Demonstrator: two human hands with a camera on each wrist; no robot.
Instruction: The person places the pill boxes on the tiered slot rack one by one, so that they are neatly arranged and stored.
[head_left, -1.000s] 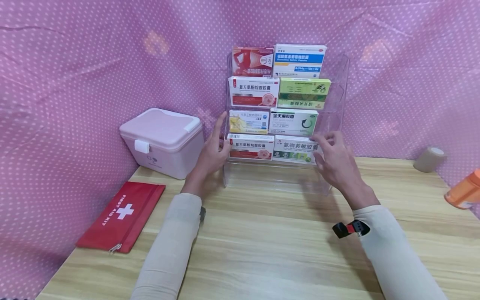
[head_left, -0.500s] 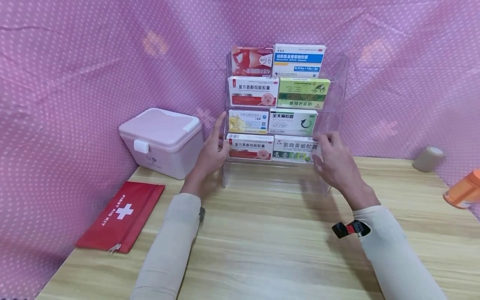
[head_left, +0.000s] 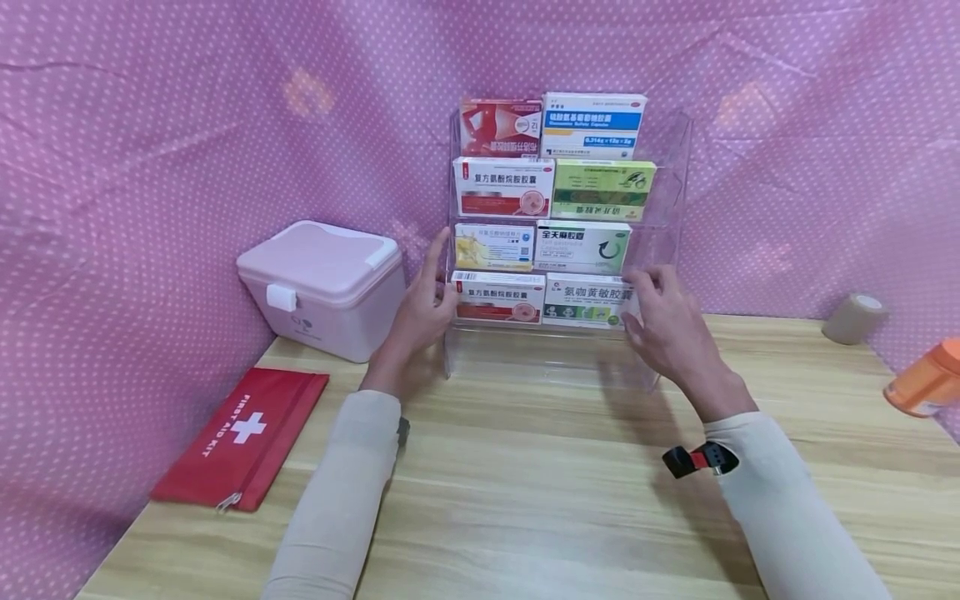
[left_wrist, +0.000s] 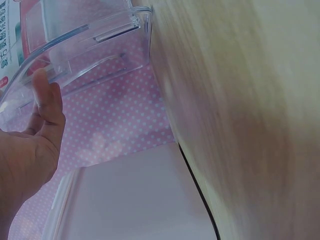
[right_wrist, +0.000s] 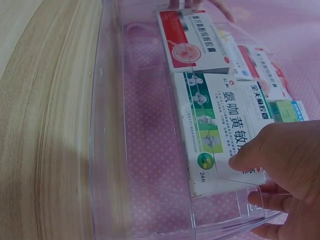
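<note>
A clear acrylic display rack [head_left: 663, 187] stands on the table with several medicine boxes in four tiers, two boxes per tier. On its left side rests my left hand [head_left: 422, 307], index finger straight up along the edge; the left wrist view shows those fingers at the clear side wall. My right hand [head_left: 671, 321] pinches the right end of the white-and-green medicine box [right_wrist: 220, 135] in the bottom tier. Its thumb [right_wrist: 245, 157] presses the box front, while the index finger is hidden behind in the right wrist view. Beside it sits a red-and-white medicine box [head_left: 498, 298].
Left of the rack is a pale pink lidded case [head_left: 322, 287]. A red first aid pouch [head_left: 243, 437] lies in front of it. At the right are a beige bandage roll [head_left: 853, 319] and an orange bottle [head_left: 926, 379]. A pink dotted cloth [head_left: 150, 167] hangs behind.
The head view has shifted slightly, with the rack sitting a little lower and further left in it. Both hands keep their places at the rack.
</note>
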